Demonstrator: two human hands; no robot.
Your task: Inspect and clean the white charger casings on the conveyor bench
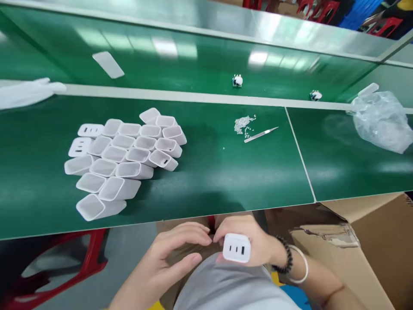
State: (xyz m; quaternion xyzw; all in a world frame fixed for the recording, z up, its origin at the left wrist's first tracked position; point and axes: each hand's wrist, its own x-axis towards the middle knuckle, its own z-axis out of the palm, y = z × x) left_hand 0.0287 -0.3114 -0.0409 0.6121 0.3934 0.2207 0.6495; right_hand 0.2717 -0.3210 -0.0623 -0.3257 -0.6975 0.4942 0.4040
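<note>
The table (206,185) is stretching ahead of both hands, probably keeping parts within reach. A box (348,262) is standing open right of the right hand. A bag (383,122) is slumping farther ahead, rightward. The left hand (157,260) is hovering empty, thumb and fingers apart. The right hand (260,241) is clamping 1 case (236,248) by its sides, leaving 3 ports showing. Ahead of the left hand, more cases (114,153) are crowding together, mostly mouth up, presumably for steadiness. Tweezers (260,135) are lying ahead of the right hand beside beads (241,123), suiting such small pieces.
</note>
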